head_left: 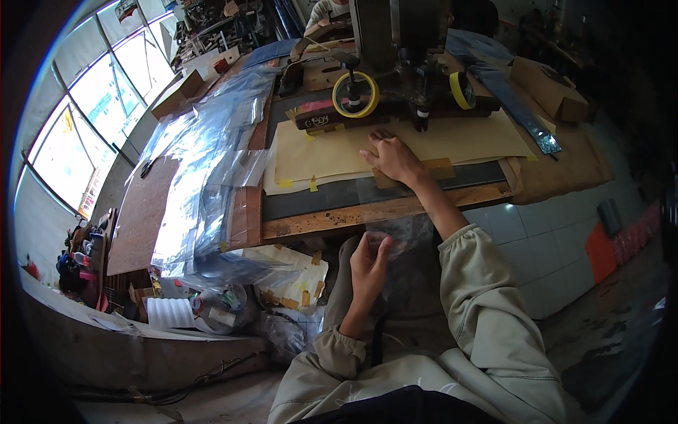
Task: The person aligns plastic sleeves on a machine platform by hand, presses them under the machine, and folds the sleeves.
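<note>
My right hand point(393, 157) lies with its fingers spread on a cream-coloured sheet of board point(480, 139) on the worktable. Yellow tape pieces point(314, 184) stick to the board's edges. Just above its fingers runs the dark bar point(395, 116) of a press-like machine. Down in front of the table's wooden edge, my left hand point(369, 265) is closed, thumb against fingers, on a clear plastic sheet point(406, 230). That sheet reaches up to the table edge near my right wrist; its outline is hard to follow.
Shiny clear plastic sheets point(205, 155) are heaped along the left side. Two yellow tape rolls point(373, 104) hang on the machine. An open cardboard box point(547, 88) stands at the right, beside a bluish plastic strip point(519, 113). Another person point(327, 14) sits behind the machine.
</note>
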